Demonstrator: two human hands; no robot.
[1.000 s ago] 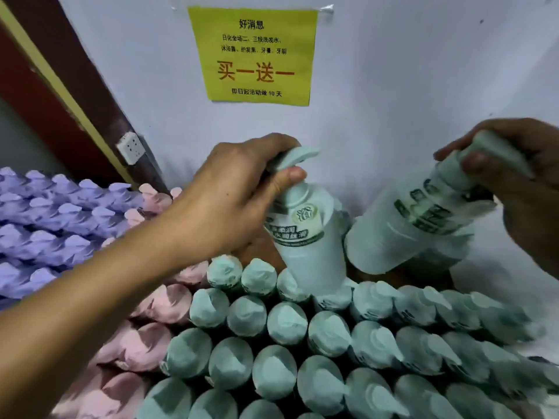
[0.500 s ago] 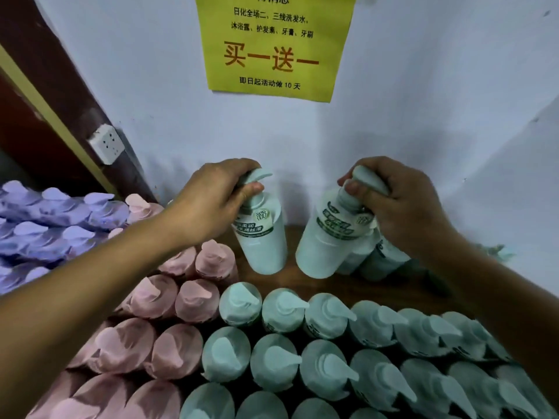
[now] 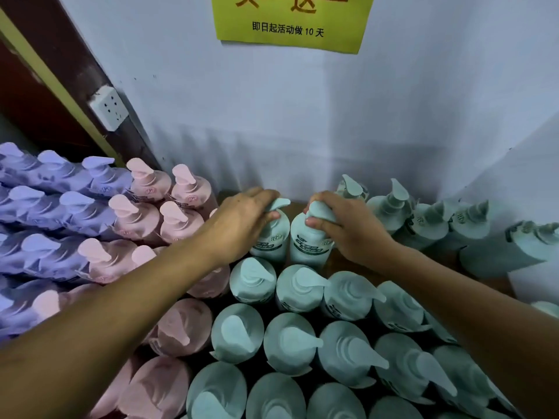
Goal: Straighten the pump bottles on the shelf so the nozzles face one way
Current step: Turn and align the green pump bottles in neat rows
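Both mint-green with dark-green lettering: left bottle (image 3: 270,238) and right bottle (image 3: 308,244), upright beside each other at back of shelf (image 3: 297,207). Pump of left bottle gripped by left hand (image 3: 242,225), nozzle pointing right. Pump of right bottle wrapped by right hand (image 3: 348,232). More green bottles (image 3: 299,288) in front, pink bottles (image 3: 181,219) at left.

You face a pale blue-white wall (image 3: 393,116) that meets a side wall (image 3: 532,164) in a corner on your right. A yellow sign (image 3: 290,22) hangs on it. To your left, a white socket (image 3: 109,108) sits on a dark brown post (image 3: 66,55) edged by a yellow-green strip (image 3: 45,76). The shelf (image 3: 491,282) is brown wood.
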